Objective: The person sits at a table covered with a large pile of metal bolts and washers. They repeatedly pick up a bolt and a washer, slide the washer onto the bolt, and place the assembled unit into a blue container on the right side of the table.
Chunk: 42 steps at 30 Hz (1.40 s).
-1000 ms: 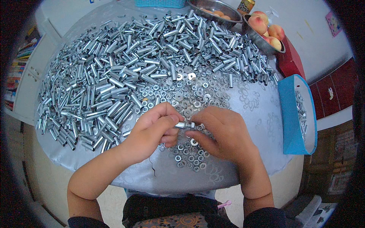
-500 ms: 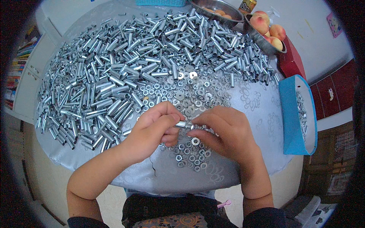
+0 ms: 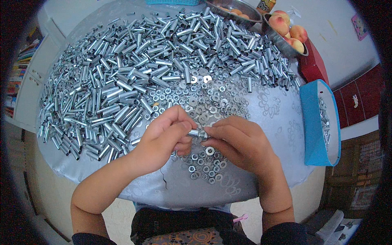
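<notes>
My left hand point(image 3: 163, 136) and my right hand point(image 3: 241, 143) meet over the near part of a round table point(image 3: 269, 118) with a silvery cover. Between their fingertips they hold one short shiny metal tube point(image 3: 197, 132) lying sideways, the left pinching one end and the right the other. Directly beneath the hands lie several small nuts and washers point(image 3: 204, 165). A big heap of the same metal tubes point(image 3: 122, 81) covers the far and left parts of the table.
A blue box point(image 3: 314, 122) holding several metal pieces stands at the table's right edge. Behind it are a metal bowl of peaches point(image 3: 286, 32), a second metal bowl point(image 3: 237, 8) and a red box point(image 3: 312, 63). Shelves with books point(image 3: 16, 77) are at left.
Both hands stay in the same place around the small tube. Only the fingers shift slightly; the right hand's fingers have closed a little further over the tube's end.
</notes>
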Available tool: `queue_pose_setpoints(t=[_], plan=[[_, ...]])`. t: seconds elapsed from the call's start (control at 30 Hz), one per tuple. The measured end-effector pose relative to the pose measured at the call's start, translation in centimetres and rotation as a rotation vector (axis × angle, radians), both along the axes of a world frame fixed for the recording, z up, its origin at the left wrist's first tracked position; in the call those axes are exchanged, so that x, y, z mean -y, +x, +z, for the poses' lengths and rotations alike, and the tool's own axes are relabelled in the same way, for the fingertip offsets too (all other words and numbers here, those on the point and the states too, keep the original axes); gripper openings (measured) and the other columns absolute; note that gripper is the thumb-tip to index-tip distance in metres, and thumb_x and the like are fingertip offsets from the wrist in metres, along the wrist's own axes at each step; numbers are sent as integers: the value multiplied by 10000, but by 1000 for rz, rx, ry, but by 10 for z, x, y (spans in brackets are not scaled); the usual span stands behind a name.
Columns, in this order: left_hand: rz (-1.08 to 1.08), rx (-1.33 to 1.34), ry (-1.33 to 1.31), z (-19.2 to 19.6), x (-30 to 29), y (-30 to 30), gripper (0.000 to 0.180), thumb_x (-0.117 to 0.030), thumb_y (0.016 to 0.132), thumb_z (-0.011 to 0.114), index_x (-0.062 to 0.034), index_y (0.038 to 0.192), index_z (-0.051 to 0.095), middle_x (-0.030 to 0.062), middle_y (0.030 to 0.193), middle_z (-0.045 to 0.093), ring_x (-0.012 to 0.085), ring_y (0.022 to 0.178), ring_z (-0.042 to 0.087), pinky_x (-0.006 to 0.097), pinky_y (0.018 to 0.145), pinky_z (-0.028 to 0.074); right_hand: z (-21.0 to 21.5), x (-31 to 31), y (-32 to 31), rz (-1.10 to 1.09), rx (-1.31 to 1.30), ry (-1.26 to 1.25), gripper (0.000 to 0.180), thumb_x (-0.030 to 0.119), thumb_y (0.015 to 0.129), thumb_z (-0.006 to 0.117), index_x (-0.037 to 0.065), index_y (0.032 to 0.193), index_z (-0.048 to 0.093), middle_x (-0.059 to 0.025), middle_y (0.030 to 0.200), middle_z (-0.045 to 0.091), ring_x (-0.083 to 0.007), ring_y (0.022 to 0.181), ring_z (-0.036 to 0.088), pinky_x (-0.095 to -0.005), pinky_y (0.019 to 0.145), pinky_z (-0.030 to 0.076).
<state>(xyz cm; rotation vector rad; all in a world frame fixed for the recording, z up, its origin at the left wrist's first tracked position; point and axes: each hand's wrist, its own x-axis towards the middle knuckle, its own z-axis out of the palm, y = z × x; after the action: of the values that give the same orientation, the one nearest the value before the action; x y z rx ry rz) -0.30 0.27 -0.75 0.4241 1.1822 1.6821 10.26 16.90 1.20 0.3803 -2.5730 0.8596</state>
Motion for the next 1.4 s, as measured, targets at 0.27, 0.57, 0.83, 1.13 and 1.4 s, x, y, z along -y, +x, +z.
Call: queue_pose_setpoints(t=[0.27,0.57,0.83,1.13,1.4], plan=[[-94,-650,20,5,10,-2,159,-136,926,408,-5,1007,448,49,844,446,95,767,424,251,729,379,-6,6,-1,-20,266,-272,140,148,844,571,8,852,559,-75,663,529,-201,580,520,-295,563,415],[-76,-456,76,7,10,3,160,-146,925,415,-7,997,447,32,780,440,86,690,419,247,639,376,6,16,4,-142,679,-1077,228,261,876,540,39,929,544,-15,708,492,-93,595,447,-217,558,384],[-29,0,46,8,7,0,134,-139,901,427,-18,950,457,6,650,398,87,579,369,246,560,334,1,1,-2,17,-40,35,291,176,726,693,67,961,560,-101,838,580,-278,713,579,-361,597,472],[-147,84,54,10,7,0,145,-144,889,442,-10,941,460,10,620,393,96,558,371,251,549,338,10,3,3,22,60,104,254,256,696,707,93,845,579,-78,713,544,-265,611,559,-358,503,441],[-166,172,98,12,6,-2,132,-137,887,456,-14,935,456,-4,592,346,88,528,327,263,540,330,7,1,3,-27,-43,89,373,221,615,768,67,923,624,-70,643,549,-228,532,525,-324,470,398]])
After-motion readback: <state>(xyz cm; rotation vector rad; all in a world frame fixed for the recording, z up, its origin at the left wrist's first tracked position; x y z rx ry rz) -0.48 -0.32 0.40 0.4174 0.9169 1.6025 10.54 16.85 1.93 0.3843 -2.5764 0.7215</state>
